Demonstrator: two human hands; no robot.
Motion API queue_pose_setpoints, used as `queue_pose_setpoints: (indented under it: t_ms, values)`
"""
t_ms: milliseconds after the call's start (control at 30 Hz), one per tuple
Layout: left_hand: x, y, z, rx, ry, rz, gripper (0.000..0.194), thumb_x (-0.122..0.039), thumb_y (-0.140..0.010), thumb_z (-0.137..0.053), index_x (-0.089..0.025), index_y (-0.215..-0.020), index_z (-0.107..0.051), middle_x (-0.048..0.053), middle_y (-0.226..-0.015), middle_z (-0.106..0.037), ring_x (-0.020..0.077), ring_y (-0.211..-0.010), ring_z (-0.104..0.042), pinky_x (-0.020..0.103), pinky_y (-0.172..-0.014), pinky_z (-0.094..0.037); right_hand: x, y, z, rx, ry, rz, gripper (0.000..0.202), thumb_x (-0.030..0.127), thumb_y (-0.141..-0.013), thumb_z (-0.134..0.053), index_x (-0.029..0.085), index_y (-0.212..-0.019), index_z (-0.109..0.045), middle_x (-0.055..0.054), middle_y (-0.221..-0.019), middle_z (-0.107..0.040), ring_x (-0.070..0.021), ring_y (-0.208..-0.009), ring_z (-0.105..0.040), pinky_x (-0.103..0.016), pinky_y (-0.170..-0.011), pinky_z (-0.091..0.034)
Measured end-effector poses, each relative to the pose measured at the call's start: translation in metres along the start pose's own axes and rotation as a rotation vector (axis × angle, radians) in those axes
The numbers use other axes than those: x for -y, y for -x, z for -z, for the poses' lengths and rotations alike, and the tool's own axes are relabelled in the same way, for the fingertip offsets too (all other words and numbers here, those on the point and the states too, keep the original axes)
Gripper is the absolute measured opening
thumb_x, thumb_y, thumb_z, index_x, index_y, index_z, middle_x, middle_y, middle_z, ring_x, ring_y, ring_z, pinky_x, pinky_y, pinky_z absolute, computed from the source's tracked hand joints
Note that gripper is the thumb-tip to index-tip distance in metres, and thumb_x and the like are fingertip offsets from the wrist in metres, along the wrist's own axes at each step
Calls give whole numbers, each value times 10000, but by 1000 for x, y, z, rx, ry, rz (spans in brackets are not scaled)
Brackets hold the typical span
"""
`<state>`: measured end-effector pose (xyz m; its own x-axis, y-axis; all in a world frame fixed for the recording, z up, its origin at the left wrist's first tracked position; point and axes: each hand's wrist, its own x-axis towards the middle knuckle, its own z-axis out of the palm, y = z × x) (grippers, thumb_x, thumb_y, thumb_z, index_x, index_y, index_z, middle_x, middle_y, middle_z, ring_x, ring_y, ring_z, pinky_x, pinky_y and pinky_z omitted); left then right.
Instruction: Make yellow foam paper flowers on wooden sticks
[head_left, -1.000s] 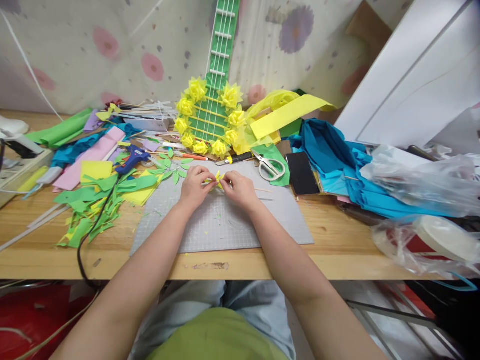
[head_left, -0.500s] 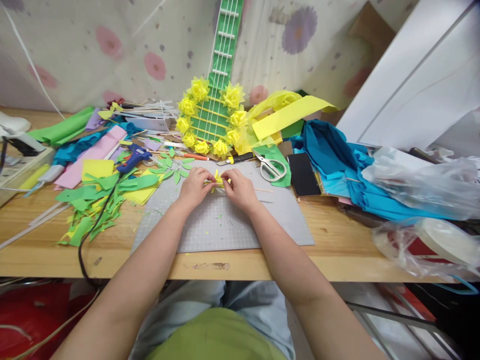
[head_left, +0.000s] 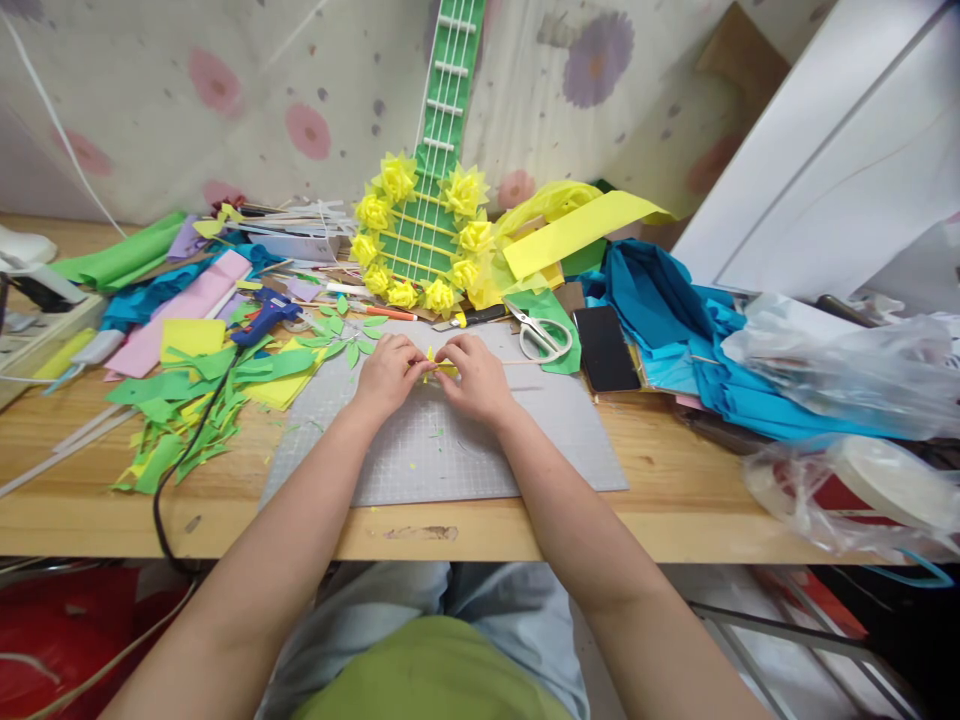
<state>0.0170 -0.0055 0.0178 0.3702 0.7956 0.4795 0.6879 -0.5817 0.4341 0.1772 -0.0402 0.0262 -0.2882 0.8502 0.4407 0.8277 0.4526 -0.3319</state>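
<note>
Over the grey cutting mat (head_left: 480,470), my left hand (head_left: 390,375) and my right hand (head_left: 472,378) meet fingertip to fingertip, both closed on a small yellow paper piece (head_left: 445,369). A thin stick (head_left: 521,362) sticks out to the right of my right hand. Fingers hide most of the yellow piece. Just behind my hands stands a green guitar shape (head_left: 424,240) ringed with yellow paper flowers (head_left: 403,293). Green paper leaves (head_left: 352,340) lie left of my left hand.
White scissors (head_left: 546,340), a utility knife (head_left: 480,316) and a black phone (head_left: 606,348) lie to the right. Blue paper (head_left: 660,300) is beyond. At left are a blue glue gun (head_left: 266,315), its cable (head_left: 196,440) and green scraps (head_left: 161,460).
My right hand has shifted slightly left and its fingers now cover more of the yellow piece. The stick sits a little higher and more level.
</note>
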Motion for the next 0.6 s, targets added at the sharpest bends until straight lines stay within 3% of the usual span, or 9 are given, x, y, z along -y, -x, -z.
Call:
queue_pose_setpoints:
  t_ms: [467,600]
  values:
    - [2,-1,-6,48,98,118,168,-298,-738,-583,-197,-606,-598,36,-677,-555,193,-780,-472,332,-739,-379,-2,-2,-9,45,-25,-37,120,282,-832,-486,201,-859,-570,-50,-932,-561,-174,-911,-481,-276,-759,-374]
    - [0,0,-1,105,97,88,281,-345,-804,-482,-190,-608,-609,45,-714,-571,190,-788,-474,333,-749,-374,-5,-3,-10,65,-18,-61,86,247,-817,-508,193,-835,-573,-54,-920,-565,-177,-899,-483,-284,-760,-375]
